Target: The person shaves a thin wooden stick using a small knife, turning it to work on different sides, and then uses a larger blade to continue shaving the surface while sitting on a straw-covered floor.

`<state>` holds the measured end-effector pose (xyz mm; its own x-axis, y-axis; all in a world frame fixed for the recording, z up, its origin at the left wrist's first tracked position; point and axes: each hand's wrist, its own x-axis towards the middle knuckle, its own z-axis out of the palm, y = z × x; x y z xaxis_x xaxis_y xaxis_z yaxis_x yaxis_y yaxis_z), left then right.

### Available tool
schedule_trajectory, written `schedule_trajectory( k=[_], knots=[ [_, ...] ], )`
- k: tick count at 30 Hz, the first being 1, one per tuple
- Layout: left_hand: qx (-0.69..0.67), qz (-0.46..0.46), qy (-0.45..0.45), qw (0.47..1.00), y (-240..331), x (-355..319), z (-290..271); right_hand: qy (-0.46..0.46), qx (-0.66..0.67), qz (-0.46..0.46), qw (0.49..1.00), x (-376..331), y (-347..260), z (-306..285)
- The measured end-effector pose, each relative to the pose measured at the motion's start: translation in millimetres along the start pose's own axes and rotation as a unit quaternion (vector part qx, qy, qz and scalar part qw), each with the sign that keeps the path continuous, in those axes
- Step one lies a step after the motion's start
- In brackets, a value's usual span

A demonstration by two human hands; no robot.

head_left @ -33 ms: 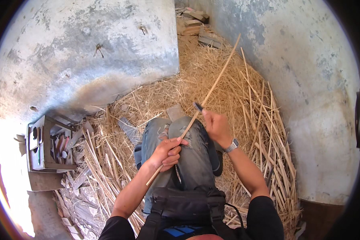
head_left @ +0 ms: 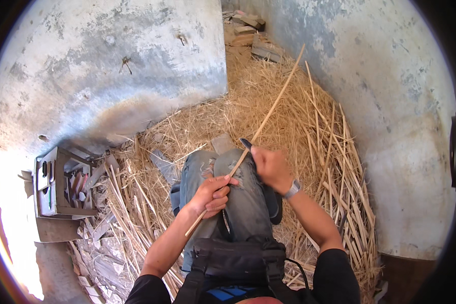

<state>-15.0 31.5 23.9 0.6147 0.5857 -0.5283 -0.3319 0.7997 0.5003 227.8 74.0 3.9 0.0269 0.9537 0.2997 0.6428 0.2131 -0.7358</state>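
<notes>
- Strip of pale wood [head_left: 277, 96], long and thin, slants across the person's lap, its far end up over the straw-coloured shavings [head_left: 238, 119] and its near end sticking out below the left hand [head_left: 211, 196].
- Left hand is closed around the strip near its lower end, thumb and forefinger pinching it just above the right thigh.
- Right hand [head_left: 273, 168], slightly blurred, is wrapped around a small knife [head_left: 245, 143]; its handle is hidden in the fist.
- Dark blade shows beyond the right thumb and lies across the strip, above the left hand; whether it bites into the wood, I cannot tell.
- Watch [head_left: 292, 189] with a silvery band sits on the right wrist.
- Jeans [head_left: 245, 207], faded and torn at the knees, lie beneath both hands, and a black bag [head_left: 233, 261] rests at the waist.
- Loose sticks [head_left: 354, 210] lie in a long pile on the right, beside a stained wall [head_left: 400, 76].
- Small wooden stand [head_left: 61, 200] is on the left, well apart from the hands.
</notes>
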Motion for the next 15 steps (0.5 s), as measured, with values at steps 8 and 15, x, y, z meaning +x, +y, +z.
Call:
schedule_trajectory(
  k=[8, 15],
  knots=[
    [-0.082, -0.027, -0.026, 0.996, -1, 6, -6, -0.071, 0.008, -0.064, 0.995, -24, -15, 9],
    [-0.098, -0.029, -0.036, 0.994, -3, 5, -8, -0.037, 0.034, -0.023, 0.998, -5, -4, 8]
  ],
)
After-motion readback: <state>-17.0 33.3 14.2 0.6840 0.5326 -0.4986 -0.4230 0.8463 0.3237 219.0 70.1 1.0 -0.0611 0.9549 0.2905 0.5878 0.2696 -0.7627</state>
